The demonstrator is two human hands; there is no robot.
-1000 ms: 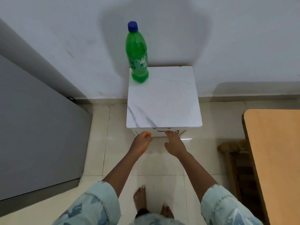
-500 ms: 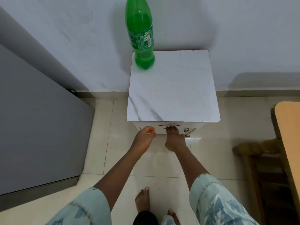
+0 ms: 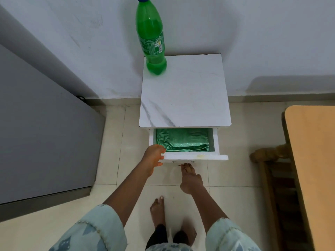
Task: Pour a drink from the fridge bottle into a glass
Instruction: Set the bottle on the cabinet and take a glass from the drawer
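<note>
At the counter's [image 3: 184,91] back left corner the bottle [image 3: 151,38] stands capped. Right hand [image 3: 190,178] fingers pinch the drawer [image 3: 194,157] handle; left hand [image 3: 154,157] grips its front corner. No glass shows; pull level, slowly, to avoid rocking the bottle.

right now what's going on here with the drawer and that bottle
A person stands at a small white cabinet with its drawer pulled open. The right hand has its fingertips at the handle under the drawer front; the left hand rests on the front's left corner. Only crinkled green foil shows inside. The green bottle stands capped on top, untouched. No glass is visible.
</note>
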